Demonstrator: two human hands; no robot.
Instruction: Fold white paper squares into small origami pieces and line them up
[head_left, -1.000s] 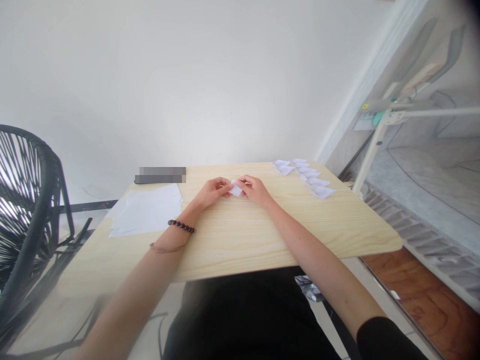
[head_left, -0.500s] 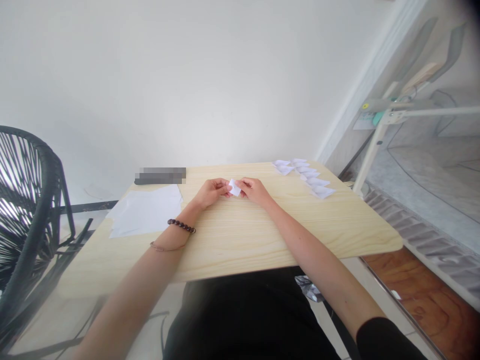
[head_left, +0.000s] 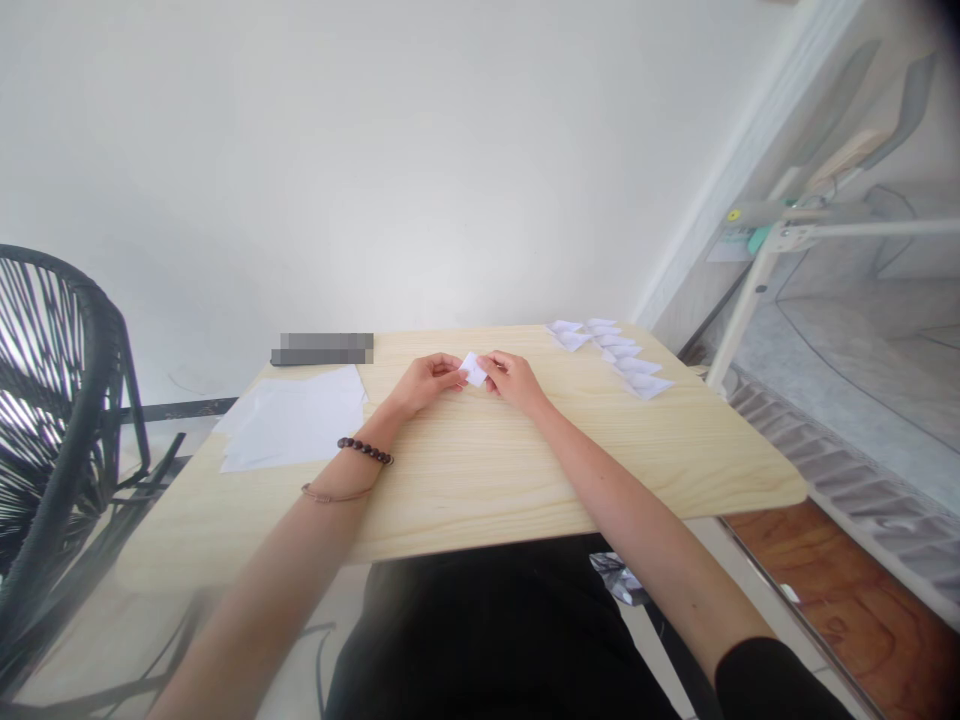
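Note:
A small folded piece of white paper (head_left: 473, 369) is held over the middle of the table between my two hands. My left hand (head_left: 429, 383) pinches its left edge between thumb and fingers. On the other side, my right hand (head_left: 511, 379) grips the right edge the same way. The paper has a squarish, tilted outline, and its lower folds are partly covered by my fingers. Several folded white paper pieces (head_left: 640, 385) stand in overlapping rows on the right of the table. To the left of my hands lies a loose stack of flat white sheets (head_left: 296, 420).
A dark, blurred-out long object (head_left: 322, 350) lies at the table's back left. The pale wooden table (head_left: 480, 490) meets a white wall behind. A black corded chair (head_left: 82, 400) stands on the left, and a white metal frame (head_left: 742, 300) on the right.
The folded paper has shifted slightly right and up, and more of its face shows. My right hand has moved a little with it; both hands keep hold.

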